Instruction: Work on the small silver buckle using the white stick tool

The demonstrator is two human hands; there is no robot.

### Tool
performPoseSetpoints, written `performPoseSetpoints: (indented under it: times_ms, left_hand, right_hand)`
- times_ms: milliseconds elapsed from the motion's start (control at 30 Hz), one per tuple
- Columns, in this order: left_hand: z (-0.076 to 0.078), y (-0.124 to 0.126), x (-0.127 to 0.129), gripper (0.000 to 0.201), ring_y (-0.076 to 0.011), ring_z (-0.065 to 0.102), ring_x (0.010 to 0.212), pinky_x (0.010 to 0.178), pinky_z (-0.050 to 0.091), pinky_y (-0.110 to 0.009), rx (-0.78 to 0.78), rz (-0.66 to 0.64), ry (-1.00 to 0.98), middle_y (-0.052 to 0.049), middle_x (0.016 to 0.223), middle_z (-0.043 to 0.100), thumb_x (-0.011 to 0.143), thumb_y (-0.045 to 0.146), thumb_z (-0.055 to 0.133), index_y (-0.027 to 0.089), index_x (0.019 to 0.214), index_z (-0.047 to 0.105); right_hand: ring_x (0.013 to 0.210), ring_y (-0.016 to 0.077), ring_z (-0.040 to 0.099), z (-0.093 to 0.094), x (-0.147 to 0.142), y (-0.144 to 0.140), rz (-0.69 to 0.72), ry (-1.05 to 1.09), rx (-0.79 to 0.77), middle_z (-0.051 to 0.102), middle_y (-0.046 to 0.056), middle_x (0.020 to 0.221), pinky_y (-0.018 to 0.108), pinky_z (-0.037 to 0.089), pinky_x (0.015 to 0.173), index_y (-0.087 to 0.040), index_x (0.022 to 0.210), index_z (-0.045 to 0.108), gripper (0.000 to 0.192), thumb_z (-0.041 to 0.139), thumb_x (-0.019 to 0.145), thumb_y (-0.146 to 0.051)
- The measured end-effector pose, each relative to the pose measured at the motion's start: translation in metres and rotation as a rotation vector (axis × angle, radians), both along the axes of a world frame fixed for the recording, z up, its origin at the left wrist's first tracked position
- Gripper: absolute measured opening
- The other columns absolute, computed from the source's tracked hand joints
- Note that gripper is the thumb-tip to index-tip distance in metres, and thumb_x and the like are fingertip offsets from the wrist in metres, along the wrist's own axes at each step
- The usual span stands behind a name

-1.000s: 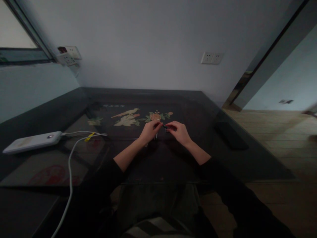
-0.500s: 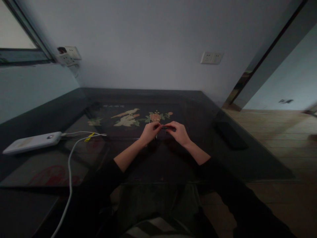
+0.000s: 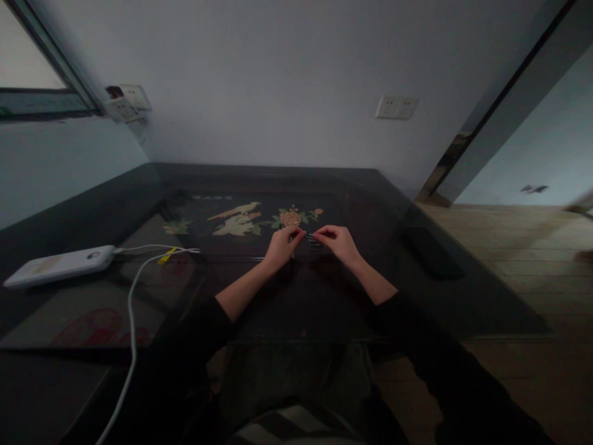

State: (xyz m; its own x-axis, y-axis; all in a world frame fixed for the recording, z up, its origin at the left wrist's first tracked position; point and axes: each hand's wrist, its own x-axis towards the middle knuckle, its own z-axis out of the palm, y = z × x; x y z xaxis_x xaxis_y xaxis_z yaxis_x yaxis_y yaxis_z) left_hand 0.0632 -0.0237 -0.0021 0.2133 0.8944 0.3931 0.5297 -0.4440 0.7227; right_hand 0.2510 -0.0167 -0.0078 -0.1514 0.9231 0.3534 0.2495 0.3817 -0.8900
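Observation:
My left hand is closed in a pinch over the middle of the dark glossy tabletop. Facing it, my right hand also pinches with thumb and forefinger. Between the two sets of fingertips runs a small thin object, too small and dim to name, which both hands seem to grip. Just under the right fingers, some small thin shiny pieces show on the dark surface; their kind I cannot make out. A pale thin piece near the left fingers is partly hidden.
A bird picture and a flower picture decorate the tabletop. A white power bank with a white cable and yellow tag lies left. Toward the right edge rests a black phone-like slab. A wall stands behind.
My right hand has shifted slightly right and its fingertips have drawn a little away from the left ones. More of the thin object and the pieces beneath now shows. My left hand is nearly still.

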Motion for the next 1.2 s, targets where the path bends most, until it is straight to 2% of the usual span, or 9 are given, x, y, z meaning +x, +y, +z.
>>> performPoseSetpoints:
  times_ms: [233, 400, 567, 733, 1067, 1200]
  left_hand:
    - [-0.007, 0.005, 0.003, 0.016, -0.0164, 0.062, 0.076, 0.072, 0.045, -0.027, 0.079, 0.006, 0.006, -0.002, 0.079, 0.070, 0.089, 0.027, 0.057, 0.017, 0.083, 0.068]
    - [-0.010, 0.010, 0.005, 0.018, -0.0170, 0.064, 0.083, 0.078, 0.049, -0.029, 0.142, -0.009, 0.024, -0.004, 0.091, 0.070, 0.091, 0.024, 0.054, 0.018, 0.103, 0.066]
    - [-0.007, 0.006, 0.006, 0.022, -0.0203, 0.063, 0.099, 0.089, 0.047, -0.034, 0.215, -0.010, 0.232, -0.007, 0.103, 0.069, 0.090, 0.019, 0.052, 0.018, 0.110, 0.061]
    - [-0.009, 0.003, 0.010, 0.029, -0.0242, 0.058, 0.111, 0.095, 0.041, -0.039, 0.189, 0.001, 0.461, -0.008, 0.118, 0.066, 0.091, 0.029, 0.055, 0.019, 0.118, 0.057]
    - [-0.012, 0.006, 0.015, 0.045, -0.0275, 0.054, 0.121, 0.103, 0.036, -0.042, 0.094, -0.033, 0.614, -0.012, 0.128, 0.062, 0.089, 0.039, 0.058, 0.017, 0.128, 0.053]
    - [-0.014, 0.007, 0.015, 0.042, -0.0274, 0.055, 0.119, 0.101, 0.038, -0.042, 0.101, -0.066, 0.635, -0.011, 0.126, 0.064, 0.089, 0.036, 0.058, 0.018, 0.127, 0.055]
  right_hand:
    - [0.067, 0.0192, 0.064, -0.002, 0.005, 0.004, -0.043, -0.084, 0.042, 0.070, 0.005, 0.070, 0.031, 0.048, 0.066, -0.017, 0.071, 0.070, 0.029, 0.071, 0.073, -0.046]
    - [0.065, 0.0182, 0.062, -0.005, 0.012, 0.013, -0.136, -0.164, 0.146, 0.069, 0.004, 0.069, 0.030, 0.045, 0.064, -0.017, 0.071, 0.069, 0.029, 0.068, 0.078, -0.045]
    - [0.068, 0.0179, 0.061, -0.012, 0.021, 0.026, -0.207, -0.319, 0.208, 0.069, 0.005, 0.072, 0.029, 0.044, 0.066, -0.017, 0.070, 0.069, 0.018, 0.068, 0.080, -0.033]
    - [0.069, 0.0173, 0.058, -0.022, 0.025, 0.033, -0.202, -0.440, 0.208, 0.068, 0.004, 0.073, 0.029, 0.041, 0.066, -0.018, 0.072, 0.070, 0.011, 0.069, 0.081, -0.025]
    - [0.070, 0.0168, 0.055, -0.023, 0.019, 0.034, -0.166, -0.547, 0.225, 0.060, 0.003, 0.071, 0.028, 0.039, 0.068, -0.018, 0.073, 0.070, 0.009, 0.069, 0.081, -0.022]
    - [0.071, 0.0171, 0.054, -0.023, 0.019, 0.034, -0.174, -0.575, 0.239, 0.059, 0.002, 0.070, 0.029, 0.038, 0.068, -0.019, 0.073, 0.070, 0.009, 0.068, 0.082, -0.021]
